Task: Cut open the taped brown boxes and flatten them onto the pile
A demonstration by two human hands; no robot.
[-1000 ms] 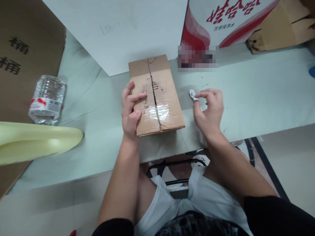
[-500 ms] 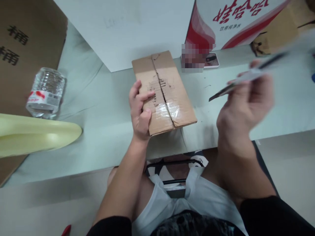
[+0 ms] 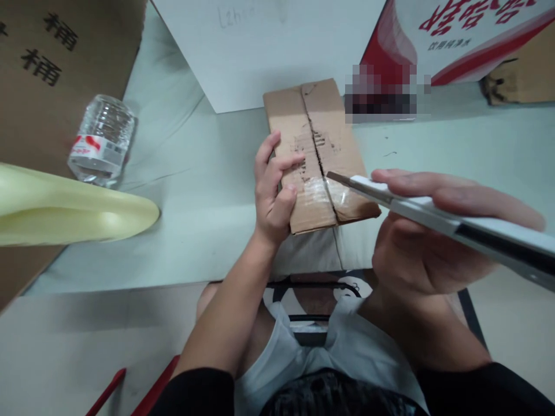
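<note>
A small brown cardboard box point(image 3: 284, 110) lies at a slant on the table, with clear tape across its near end and a dark seam down its top. My left hand point(image 3: 274, 193) grips its left side, several fingers resting on the top face. In my right hand point(image 3: 429, 257) is a white utility knife point(image 3: 427, 209) with a black strip, its blade out and pointing left. The blade tip appears over the taped part beside the seam; whether it touches the box I cannot tell.
On the pale green table point(image 3: 208, 231) lies a clear plastic bottle point(image 3: 104, 141) at left, near a pale yellow curved object point(image 3: 82, 211). Large cartons stand around: a brown one point(image 3: 95, 34), a white one point(image 3: 269, 52) and a red-and-white one point(image 3: 399, 34).
My right hand has turned and brought the knife blade from the right side to over the box. My left hand keeps its hold. The whole view has shifted.
</note>
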